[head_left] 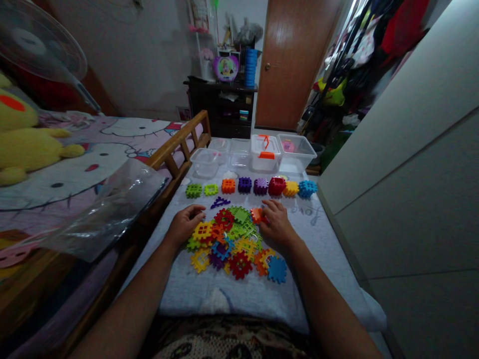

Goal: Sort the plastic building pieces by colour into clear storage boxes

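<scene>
A pile of flat, colourful interlocking plastic tiles (pixel 234 242) lies on a grey cloth-covered surface (pixel 239 294). My left hand (pixel 186 223) rests at the pile's left edge, fingers curled loosely beside a yellow tile (pixel 202 231), holding nothing that I can see. My right hand (pixel 276 220) lies at the pile's right edge with its fingertips on an orange tile (pixel 257 215). Beyond the pile stands a row of assembled blocks: green (pixel 193 190), orange (pixel 228 185), purple (pixel 245 184), red (pixel 277 185) and blue (pixel 307 188). A purple triangle piece (pixel 220 202) lies between row and pile.
Several clear plastic boxes (pixel 297 152) stand at the far end, one with an orange handle (pixel 265 152). A wooden bed rail (pixel 179 144) and a clear plastic sheet (pixel 112 204) lie left. A grey wall (pixel 411 174) runs close on the right. A door (pixel 292 60) is behind.
</scene>
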